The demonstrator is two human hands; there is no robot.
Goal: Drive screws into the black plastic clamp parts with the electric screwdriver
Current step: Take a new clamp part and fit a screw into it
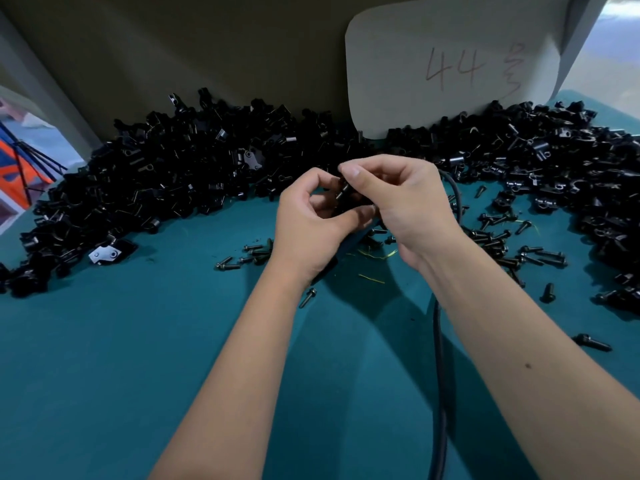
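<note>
From the head view, both hands met at the centre of the frame above the teal-covered desk [104, 375]. The left hand [311, 220] had its fingers [320, 202] curled round a small black plastic clamp part [341, 206], and the right hand [405, 206] pinched a short dark screw [343, 192] at the part, thumb and forefinger closed on it. A black cable [440, 375] ran up from the bottom edge and behind the right wrist; the electric screwdriver itself I could not make out clearly under the hands.

A great heap of black clamp parts [173, 174] filled the upper left and ran on to the right edge, and loose black flanged screws [498, 244] lay scattered right of centre. A pale card marked "44" [450, 71] stood at upper right.

The risk, as I judged it, was a screw started crooked, since the part was held in the air with nothing bracing it. A slip would drop the screw among the strays, and the cable might drag the wrist off line.
</note>
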